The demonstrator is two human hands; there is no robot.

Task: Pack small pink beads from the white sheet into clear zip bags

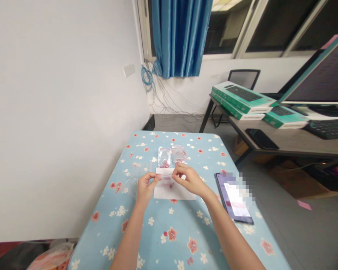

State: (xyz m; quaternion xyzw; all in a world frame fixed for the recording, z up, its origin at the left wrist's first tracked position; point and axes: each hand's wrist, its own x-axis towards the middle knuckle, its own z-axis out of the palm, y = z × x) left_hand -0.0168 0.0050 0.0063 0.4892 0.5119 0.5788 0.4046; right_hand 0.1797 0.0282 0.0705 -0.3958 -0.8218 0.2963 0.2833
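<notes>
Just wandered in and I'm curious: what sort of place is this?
Probably an office or small workroom: a desk with a monitor and keyboard, stacked boxed keyboards, and loose cables along the wall.

On the table [163, 217], seemingly two bags [171, 155] lie behind the paper [175, 191], phone [235, 198] to its right.

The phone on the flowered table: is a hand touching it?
No, the phone lies apart, to the right of the right hand.

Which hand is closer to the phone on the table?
Right. Both pinch a small clear bag; the right hand is just left of the phone, not touching it, and the left hand is farther left.
</notes>
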